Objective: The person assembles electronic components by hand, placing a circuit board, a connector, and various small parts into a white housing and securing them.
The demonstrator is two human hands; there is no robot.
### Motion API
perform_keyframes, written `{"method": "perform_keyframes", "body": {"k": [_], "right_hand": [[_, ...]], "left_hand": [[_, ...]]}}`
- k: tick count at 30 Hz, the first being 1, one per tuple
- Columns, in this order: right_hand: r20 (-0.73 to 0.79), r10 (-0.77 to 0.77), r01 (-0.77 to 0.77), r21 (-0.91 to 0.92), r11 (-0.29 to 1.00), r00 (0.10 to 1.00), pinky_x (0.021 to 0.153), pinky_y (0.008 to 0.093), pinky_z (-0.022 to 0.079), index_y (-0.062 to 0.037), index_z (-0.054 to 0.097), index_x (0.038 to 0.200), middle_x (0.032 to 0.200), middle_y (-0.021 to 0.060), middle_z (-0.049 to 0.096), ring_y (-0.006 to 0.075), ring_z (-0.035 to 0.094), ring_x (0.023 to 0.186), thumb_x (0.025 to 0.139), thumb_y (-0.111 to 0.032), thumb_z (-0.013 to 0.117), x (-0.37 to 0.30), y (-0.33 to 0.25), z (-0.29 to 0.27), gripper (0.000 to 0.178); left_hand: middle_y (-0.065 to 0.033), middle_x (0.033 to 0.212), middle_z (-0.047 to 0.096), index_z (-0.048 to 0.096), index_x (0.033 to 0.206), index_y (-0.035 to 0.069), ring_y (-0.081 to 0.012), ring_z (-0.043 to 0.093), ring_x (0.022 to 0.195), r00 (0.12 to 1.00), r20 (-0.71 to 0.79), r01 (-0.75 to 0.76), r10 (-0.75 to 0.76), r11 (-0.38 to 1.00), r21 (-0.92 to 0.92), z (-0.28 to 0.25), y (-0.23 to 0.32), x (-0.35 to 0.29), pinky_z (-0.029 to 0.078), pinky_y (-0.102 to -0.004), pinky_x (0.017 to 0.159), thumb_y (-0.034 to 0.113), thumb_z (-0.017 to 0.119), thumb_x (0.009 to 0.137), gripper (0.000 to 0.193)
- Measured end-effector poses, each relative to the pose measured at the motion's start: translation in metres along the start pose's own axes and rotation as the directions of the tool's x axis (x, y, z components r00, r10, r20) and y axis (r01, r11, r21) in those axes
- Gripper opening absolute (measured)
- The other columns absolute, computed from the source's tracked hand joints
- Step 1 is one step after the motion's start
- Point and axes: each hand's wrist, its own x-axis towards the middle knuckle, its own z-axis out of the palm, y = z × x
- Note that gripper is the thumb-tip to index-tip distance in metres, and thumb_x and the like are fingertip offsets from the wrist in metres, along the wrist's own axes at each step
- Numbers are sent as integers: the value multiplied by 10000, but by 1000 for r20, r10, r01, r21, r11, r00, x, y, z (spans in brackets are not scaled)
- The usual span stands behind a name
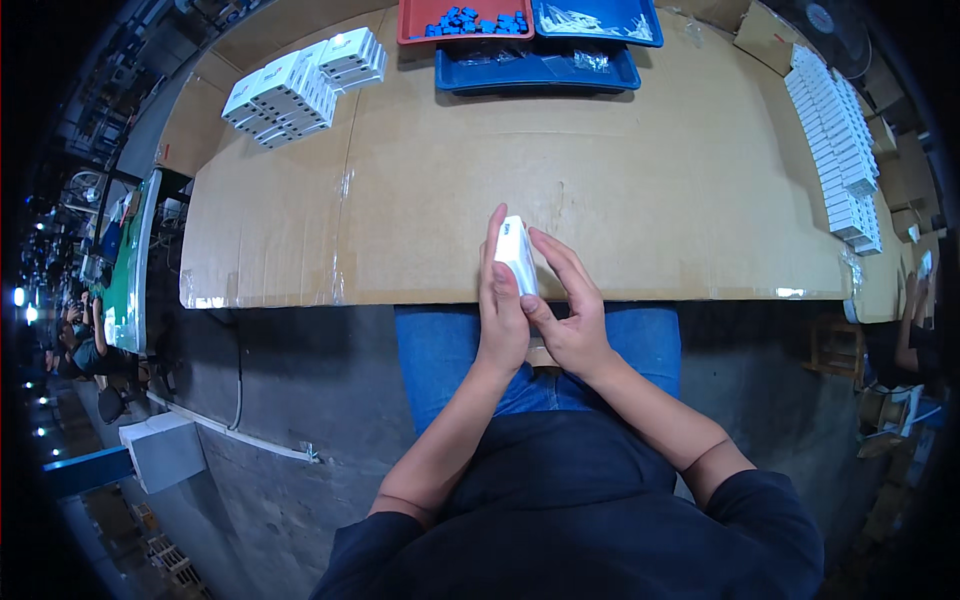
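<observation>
A small white box [514, 258] is held upright between my two hands, just above the near edge of the cardboard-covered table. My left hand [503, 310] presses along its left side, thumb on the face turned toward me. On the right side, my right hand [573, 310] grips the lower corner with the thumb, its fingers curved up beside the box. A small dark mark shows near the top of the box. Its far side is hidden.
White boxes [290, 90] stand stacked at the far left of the table [430, 190]. Long rows of similar boxes [832, 140] line the right edge. At the back are a red tray [410, 28] of blue parts and two blue trays [535, 78]. Other people work at both sides.
</observation>
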Motion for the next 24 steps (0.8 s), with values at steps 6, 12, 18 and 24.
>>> {"method": "perform_keyframes", "body": {"k": [6, 12, 18, 24], "right_hand": [[58, 6, -3, -41, 999, 998, 1151, 448, 436, 64, 556, 1456, 1513, 262, 544, 370, 556, 1386, 1001, -245, 719, -2, 0, 2, 573], [73, -231, 241, -210, 947, 970, 1143, 460, 446, 92, 552, 1453, 1528, 301, 516, 463, 540, 1386, 1059, -207, 602, -2, 1, 2, 497], [68, -215, 222, -115, 968, 974, 1190, 456, 388, 86, 496, 1498, 1569, 317, 458, 456, 478, 1449, 1095, -262, 532, -7, -4, 14, 534], [91, 92, -112, 248, 962, 992, 1223, 425, 342, 53, 411, 1549, 1671, 248, 321, 357, 395, 1516, 1109, -321, 525, 2, -10, 8, 589]], "left_hand": [[-177, 1402, 491, 358, 1598, -7, -266, 513, 1298, 1000, 8, -2, 2, 1000, 13, -4, -8, -1, 386, -371, 1124, 620, 327, 1103, 800], [-148, 1452, 494, 323, 1586, -41, -213, 507, 1323, 998, 31, -54, 54, 999, -1, -3, 0, -7, 403, -348, 1127, 769, 348, 1016, 991], [-174, 1454, 490, 287, 1592, -54, -248, 509, 1333, 989, -11, -147, 149, 985, 88, -8, -2, -9, 410, -377, 1129, 787, 345, 1008, 1026], [-224, 1564, 400, 174, 1637, -47, -281, 482, 1371, 989, -44, -143, 142, 990, -16, -12, -2, -6, 374, -403, 1168, 627, 484, 982, 991]]}}
